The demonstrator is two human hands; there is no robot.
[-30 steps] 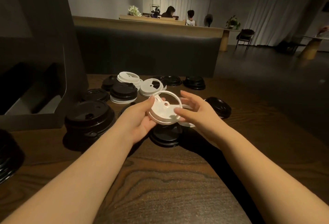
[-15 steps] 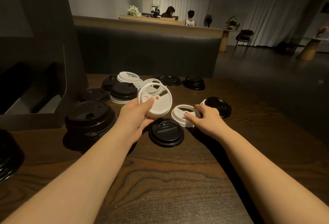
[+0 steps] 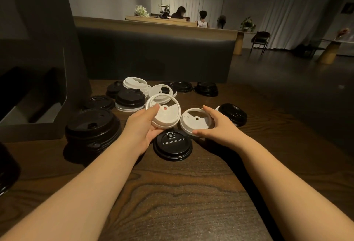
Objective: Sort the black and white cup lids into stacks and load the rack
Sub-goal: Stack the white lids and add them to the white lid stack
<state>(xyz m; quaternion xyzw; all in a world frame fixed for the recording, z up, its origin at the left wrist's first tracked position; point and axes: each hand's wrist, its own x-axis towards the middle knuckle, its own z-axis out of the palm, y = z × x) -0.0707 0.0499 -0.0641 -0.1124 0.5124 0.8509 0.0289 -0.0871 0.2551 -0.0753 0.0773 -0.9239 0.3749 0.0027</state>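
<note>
One white lid [image 3: 164, 115] is held tilted by the left hand [image 3: 142, 125]; a second white lid [image 3: 195, 121] is gripped by the right hand [image 3: 217, 125]. A black lid [image 3: 172, 145] is laid flat on the table [image 3: 182, 202] below.

We count 2 hands: the left hand [image 3: 142, 123] at 9 o'clock of the centre and the right hand [image 3: 216, 125] at 3 o'clock. We count 4 white lids in plain view: 1 held white lid [image 3: 164, 113], 1 white lid on the table [image 3: 195, 121], and 2 at 12 o'clock, the rear white lid [image 3: 135, 83] and the middle white lid [image 3: 161, 91]. A further white rim [image 3: 126, 108] shows under 1 black lid. We count 1 tall black stack [image 3: 92, 125] at 9 o'clock, 1 single black lid [image 3: 172, 145] at 6 o'clock, and 1 black lid at right [image 3: 232, 113]. Further black lids lie at 12 o'clock; their exact number cannot be told.
</note>
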